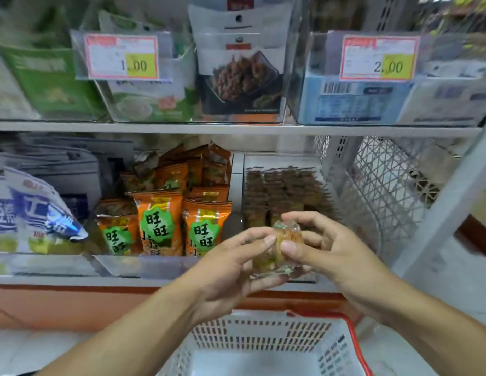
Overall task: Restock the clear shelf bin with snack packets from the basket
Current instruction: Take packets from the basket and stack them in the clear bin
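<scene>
Both hands, left hand [231, 270] and right hand [326, 251], fingers pinching one snack packet [286, 240], seemingly clear-wrapped, before clear bin [282, 161], above basket [263, 337].

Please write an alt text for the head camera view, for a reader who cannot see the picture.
Two hands, the left hand and the right hand, together hold a clear-wrapped snack packet in front of a clear shelf bin that holds rows of similar brown packets. Orange snack bags fill the bin to its left, and a white basket sits below the hands.
</scene>
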Demonstrator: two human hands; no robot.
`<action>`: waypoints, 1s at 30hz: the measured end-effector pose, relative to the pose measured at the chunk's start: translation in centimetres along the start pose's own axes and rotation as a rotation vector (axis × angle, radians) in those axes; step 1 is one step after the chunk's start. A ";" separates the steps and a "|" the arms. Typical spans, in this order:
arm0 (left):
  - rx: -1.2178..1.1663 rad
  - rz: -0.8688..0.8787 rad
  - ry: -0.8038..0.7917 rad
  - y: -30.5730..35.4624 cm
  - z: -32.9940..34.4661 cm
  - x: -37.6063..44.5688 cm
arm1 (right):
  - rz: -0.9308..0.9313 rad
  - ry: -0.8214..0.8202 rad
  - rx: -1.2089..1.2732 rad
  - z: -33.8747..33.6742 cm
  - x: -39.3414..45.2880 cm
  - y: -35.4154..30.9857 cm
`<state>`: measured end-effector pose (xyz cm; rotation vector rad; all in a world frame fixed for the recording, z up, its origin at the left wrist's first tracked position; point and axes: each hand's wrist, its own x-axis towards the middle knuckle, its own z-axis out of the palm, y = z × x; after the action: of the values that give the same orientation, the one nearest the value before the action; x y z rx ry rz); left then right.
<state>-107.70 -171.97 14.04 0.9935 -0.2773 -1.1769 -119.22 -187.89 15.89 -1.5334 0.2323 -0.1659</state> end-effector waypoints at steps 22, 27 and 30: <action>-0.048 0.104 0.224 -1.1 0.6 1.6 | 0.063 0.112 0.215 -1.4 1.0 0.2; -0.129 0.093 0.115 -0.2 0.5 1.2 | 0.189 0.048 -0.042 -1.8 1.1 0.2; -0.079 0.082 0.125 -0.3 0.6 1.2 | 0.209 0.007 -0.129 -2.3 1.1 -0.1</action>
<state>-107.78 -173.27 13.77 0.9733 -0.1702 -1.0391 -118.72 -190.39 15.93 -1.6248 0.4138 0.0094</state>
